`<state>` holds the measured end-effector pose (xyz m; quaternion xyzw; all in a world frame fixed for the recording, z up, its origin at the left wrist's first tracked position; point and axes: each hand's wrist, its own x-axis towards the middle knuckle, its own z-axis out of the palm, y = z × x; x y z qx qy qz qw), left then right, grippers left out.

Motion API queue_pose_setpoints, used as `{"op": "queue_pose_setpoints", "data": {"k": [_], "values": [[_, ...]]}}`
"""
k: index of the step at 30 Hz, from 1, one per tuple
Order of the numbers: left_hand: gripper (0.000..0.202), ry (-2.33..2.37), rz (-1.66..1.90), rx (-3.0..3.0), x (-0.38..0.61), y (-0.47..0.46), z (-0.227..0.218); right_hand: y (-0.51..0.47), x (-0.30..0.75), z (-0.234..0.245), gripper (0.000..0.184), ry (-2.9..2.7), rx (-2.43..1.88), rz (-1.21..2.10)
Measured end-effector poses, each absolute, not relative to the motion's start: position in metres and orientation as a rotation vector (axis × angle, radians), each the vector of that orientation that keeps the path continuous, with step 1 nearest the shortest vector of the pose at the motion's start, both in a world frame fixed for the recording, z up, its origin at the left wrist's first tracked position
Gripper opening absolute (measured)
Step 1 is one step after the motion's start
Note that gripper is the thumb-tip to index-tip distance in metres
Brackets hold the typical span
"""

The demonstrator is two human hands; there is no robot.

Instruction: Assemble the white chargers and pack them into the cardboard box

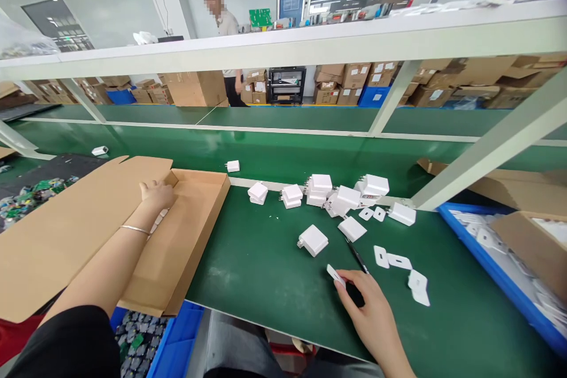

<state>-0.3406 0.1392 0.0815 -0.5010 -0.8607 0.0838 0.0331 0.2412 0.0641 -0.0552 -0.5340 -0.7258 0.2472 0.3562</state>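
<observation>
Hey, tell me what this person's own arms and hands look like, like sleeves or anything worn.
The left hand is ungloved, with a thin, silvery bracelet near the wrist and a plain black sleeve farther up. The right hand is ungloved too; no sleeve or jewellery shows there.

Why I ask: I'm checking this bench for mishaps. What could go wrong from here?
1. The shallow brown cardboard box appears to jut past the front edge of the green tabletop, so a push from the left hand might tip it.
2. The white pronged plastic blocks are piled askew and could slide.
3. The slim black pen-like tool lies close to the right hand, which pinches a thin white plate, and may get knocked.
</observation>
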Motion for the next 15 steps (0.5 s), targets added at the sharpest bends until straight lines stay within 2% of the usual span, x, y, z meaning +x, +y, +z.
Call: {"op": "queue_pose_setpoints", "data": {"k": [6,11,15], "values": [[0.052,-2.402,0.024,-1.615,-0.264,0.211,0.096,0.067,0.240,-0.054,0.027,-1.879,-1.372,0.629],[0.064,-2.398,-0.052,-1.964,-0.199,0.300,0.081,0.070,0.239,-0.052,0.025,-1.850,-1.383,0.635],[0.047,-2.553,-0.170,-2.070,-0.166,0.340,0.060,0.070,0.238,-0.050,0.023,-1.839,-1.381,0.637]]}}
